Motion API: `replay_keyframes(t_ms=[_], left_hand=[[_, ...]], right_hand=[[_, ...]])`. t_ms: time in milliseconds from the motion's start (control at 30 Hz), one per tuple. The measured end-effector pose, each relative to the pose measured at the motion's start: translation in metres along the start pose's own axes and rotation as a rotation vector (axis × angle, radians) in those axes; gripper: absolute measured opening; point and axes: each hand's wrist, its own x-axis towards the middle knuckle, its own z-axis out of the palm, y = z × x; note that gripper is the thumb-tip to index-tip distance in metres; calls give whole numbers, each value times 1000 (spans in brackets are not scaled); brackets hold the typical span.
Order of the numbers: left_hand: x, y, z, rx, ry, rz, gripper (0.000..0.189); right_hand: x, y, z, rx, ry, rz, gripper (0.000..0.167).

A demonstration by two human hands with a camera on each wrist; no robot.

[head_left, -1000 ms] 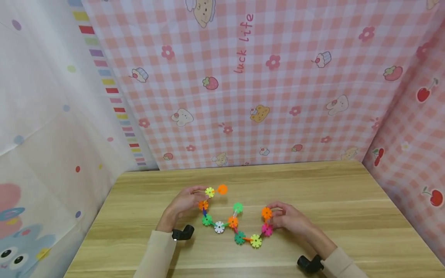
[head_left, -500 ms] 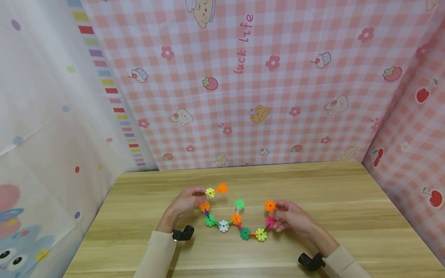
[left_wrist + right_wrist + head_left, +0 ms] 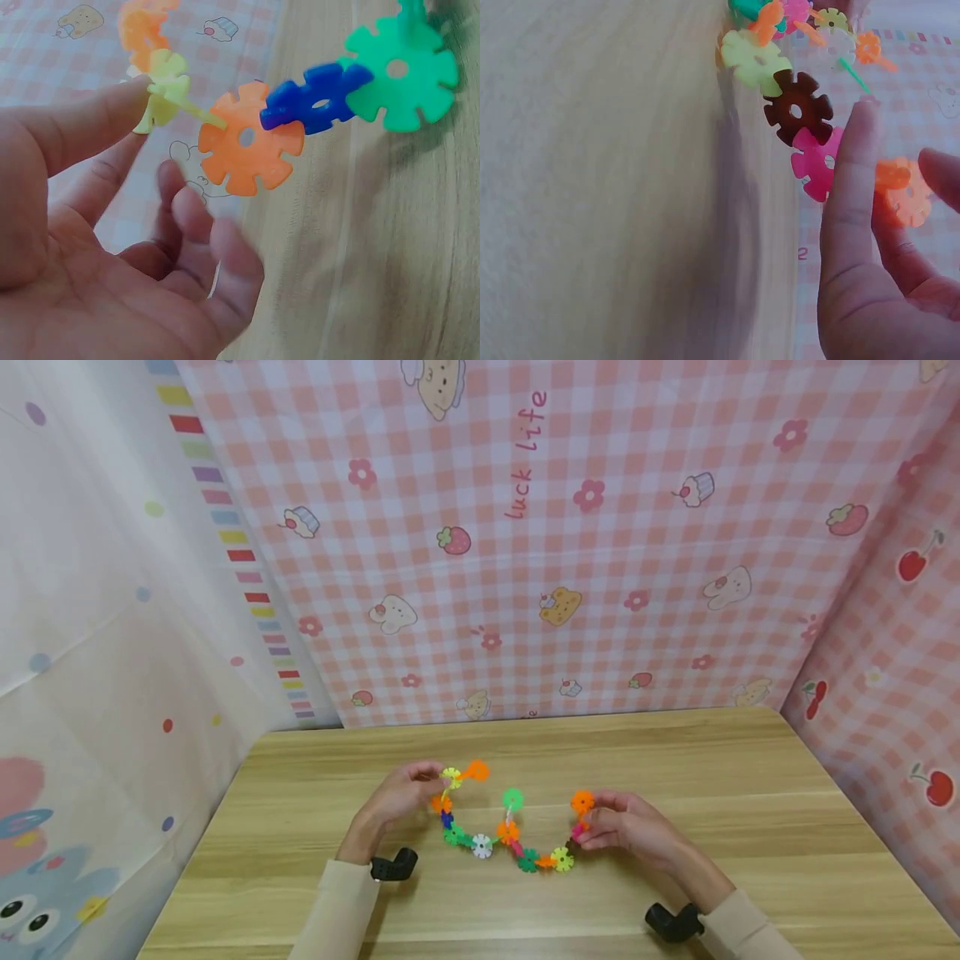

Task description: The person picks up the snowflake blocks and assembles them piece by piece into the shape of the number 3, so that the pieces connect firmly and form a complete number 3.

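Observation:
A chain of notched plastic snowflake discs hangs between the two hands in a wavy W shape, with the white disc (image 3: pixel 482 847) near its low left bend. My left hand (image 3: pixel 405 792) pinches the yellow disc (image 3: pixel 166 94) close to the left end; its other fingers are bent and hold nothing. An orange disc (image 3: pixel 477 771) sticks out beyond that grip. At the right end, my right hand (image 3: pixel 630 822) grips the chain by the orange discs (image 3: pixel 909 193), its finger overlapping the pink disc (image 3: pixel 814 161). A light green disc (image 3: pixel 513 799) stands up from the middle.
Below the chain lies a wood-grain table (image 3: pixel 480 910), with shadows on it. A pink checked cloth (image 3: pixel 525 568) hangs behind, and a pale dotted curtain (image 3: pixel 150 610) at the left. Black cameras (image 3: pixel 395 865) are worn on both wrists.
My right hand has moved slightly up and right, raising the chain's right end. Several discs have turned edge-on. My left hand stays nearly where it was.

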Motion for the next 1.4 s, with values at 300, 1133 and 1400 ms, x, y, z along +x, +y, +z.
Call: replay_keyframes(t_ms=[300,1133,1400], left_hand=[[-4,6,-3,45,97,2,23],[3,-15,10,-84,39,79,25],[7,-25,21,-188,79,5,24]], right_hand=[[-4,-9,-4,-40,-21,-76,54],[1,2,-6,-227,322,-133,37],[2,5,-7,-292,387,-44,76]])
